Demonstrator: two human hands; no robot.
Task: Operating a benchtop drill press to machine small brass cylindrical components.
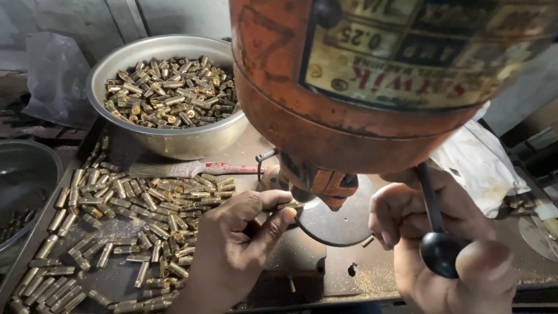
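My left hand [238,238] pinches a small brass piece [289,205] between thumb and fingers, holding it under the spindle of an orange drill machine [325,110], at the edge of its round metal table [337,224]. My right hand [442,244] is closed around the machine's feed lever [429,197], next to its black ball knob [440,253]. Several loose brass pieces [133,209] lie spread on the tray to the left of my left hand.
A steel bowl [168,136] full of brass pieces stands at the back left. A paintbrush with a red handle [197,169] lies in front of it. Another metal bowl [23,186] sits at the far left. A white cloth [482,163] lies at the right.
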